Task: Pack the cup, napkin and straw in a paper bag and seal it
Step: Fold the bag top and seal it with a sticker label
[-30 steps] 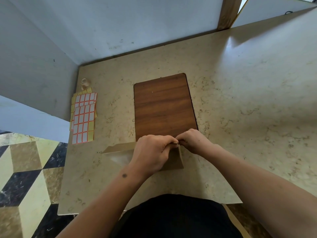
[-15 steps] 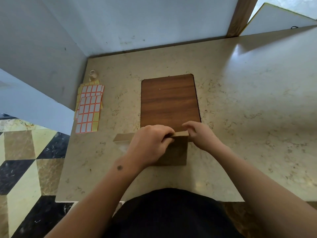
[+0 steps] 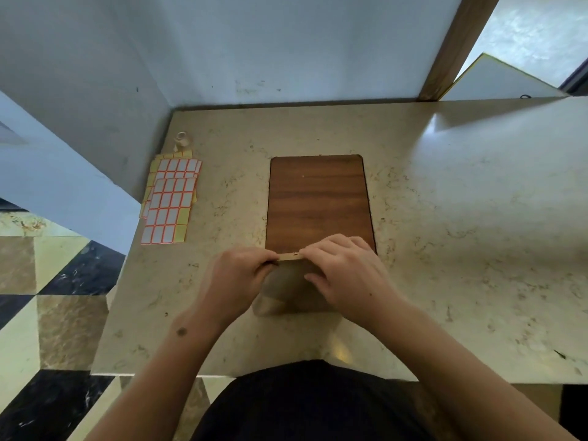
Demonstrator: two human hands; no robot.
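A brown paper bag (image 3: 291,289) stands on the marble table, just in front of the wooden board. Its top edge is folded over into a narrow strip between my hands. My left hand (image 3: 237,276) pinches the left end of that fold. My right hand (image 3: 345,273) covers the right side of the bag's top, fingers pressing on the fold. The cup, napkin and straw are not visible; the bag hides whatever is inside.
A wooden board (image 3: 319,202) lies flat in the middle of the marble table (image 3: 461,218). Sheets of orange-bordered stickers (image 3: 170,200) lie at the left edge, with a small roll (image 3: 182,140) behind them. Walls close the back and left. The tiled floor (image 3: 47,313) drops off to the left.
The bag's wide top has been folded narrower and both hands have slid along it; my right hand now lies over the bag's right side. The camera has shifted slightly.
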